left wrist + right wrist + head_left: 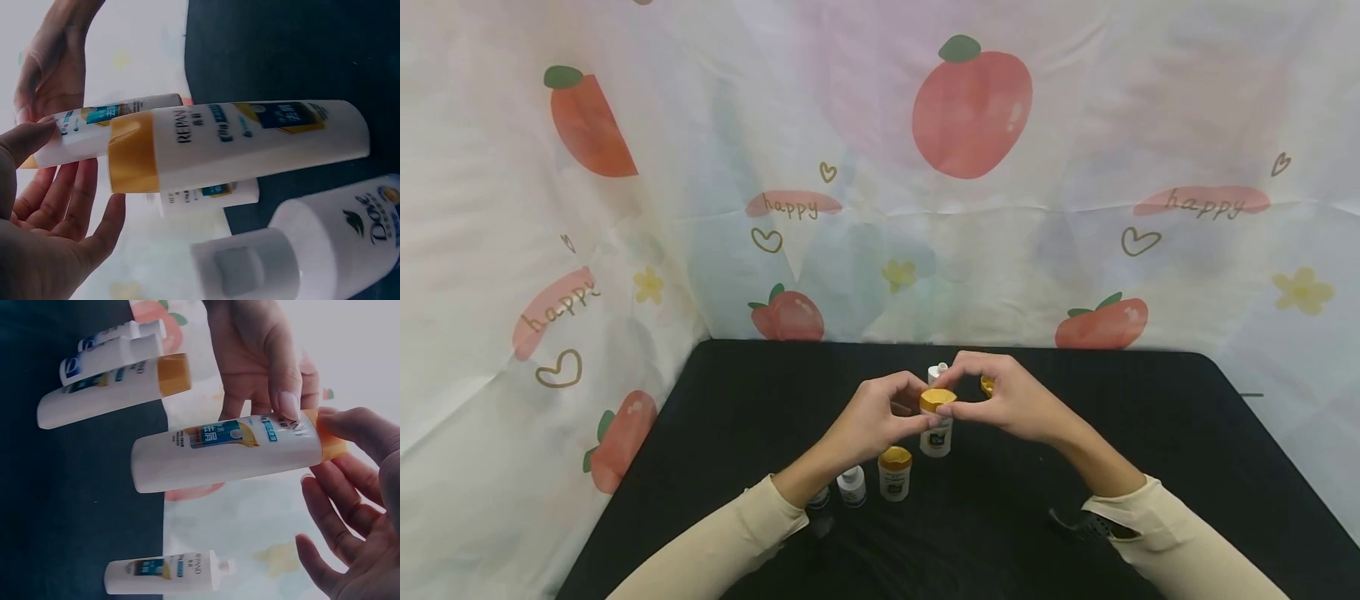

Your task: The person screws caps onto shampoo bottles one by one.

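In the head view, my left hand (887,408) and right hand (1000,396) meet at one upright white shampoo bottle (936,439) with a yellow cap (938,397). The right wrist view shows my right thumb and fingers pinching that cap (332,440). Just below it, my left thumb lies on the bottle's upper body (225,453), its fingers round the far side. Nearer to me stands a second yellow-capped shampoo bottle (894,479). Behind the held one is a capless shampoo bottle (162,575), its narrow neck bare.
Left of the near shampoo bottle are a white Dove bottle (852,486) and another white bottle (818,498), partly behind my left forearm. A yellow object (987,385) shows beyond my right hand. The black table (760,392) ends at a printed curtain (865,250).
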Tool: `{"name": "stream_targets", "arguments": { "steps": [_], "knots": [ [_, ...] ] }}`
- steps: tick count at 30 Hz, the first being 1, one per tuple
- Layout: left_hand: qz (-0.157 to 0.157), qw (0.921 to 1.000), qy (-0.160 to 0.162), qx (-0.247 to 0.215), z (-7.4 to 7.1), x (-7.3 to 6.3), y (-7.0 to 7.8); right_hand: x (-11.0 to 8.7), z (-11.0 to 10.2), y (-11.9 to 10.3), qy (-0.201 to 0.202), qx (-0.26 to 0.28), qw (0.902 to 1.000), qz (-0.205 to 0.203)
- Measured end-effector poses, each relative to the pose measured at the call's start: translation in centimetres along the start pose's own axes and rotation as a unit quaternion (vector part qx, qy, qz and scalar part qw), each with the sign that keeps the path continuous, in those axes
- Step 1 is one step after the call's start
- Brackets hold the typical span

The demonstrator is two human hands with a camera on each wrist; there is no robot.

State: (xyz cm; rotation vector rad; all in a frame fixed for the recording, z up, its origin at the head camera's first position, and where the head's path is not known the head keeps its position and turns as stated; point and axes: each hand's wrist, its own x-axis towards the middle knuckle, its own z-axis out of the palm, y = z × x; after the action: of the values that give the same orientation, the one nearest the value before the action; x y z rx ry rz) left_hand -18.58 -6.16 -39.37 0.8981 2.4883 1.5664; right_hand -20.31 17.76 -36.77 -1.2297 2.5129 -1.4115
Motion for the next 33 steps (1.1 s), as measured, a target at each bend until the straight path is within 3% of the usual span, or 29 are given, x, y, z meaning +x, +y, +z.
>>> {"name": "stream_targets", "arguments": {
  "steps": [20,33],
  "knots": [
    [-0.033,0.995,-0.088,0.033,0.9,0.0,-1.6,-1.9,1.8,2.3,-0.012,0.004,0.9999,0.009],
    [-0.059,0.9926,-0.091,0.054,1.5,-0.1,-2.2,-2.6,2.5,2.9,-0.011,0.003,0.9997,0.021]
  ]
}}
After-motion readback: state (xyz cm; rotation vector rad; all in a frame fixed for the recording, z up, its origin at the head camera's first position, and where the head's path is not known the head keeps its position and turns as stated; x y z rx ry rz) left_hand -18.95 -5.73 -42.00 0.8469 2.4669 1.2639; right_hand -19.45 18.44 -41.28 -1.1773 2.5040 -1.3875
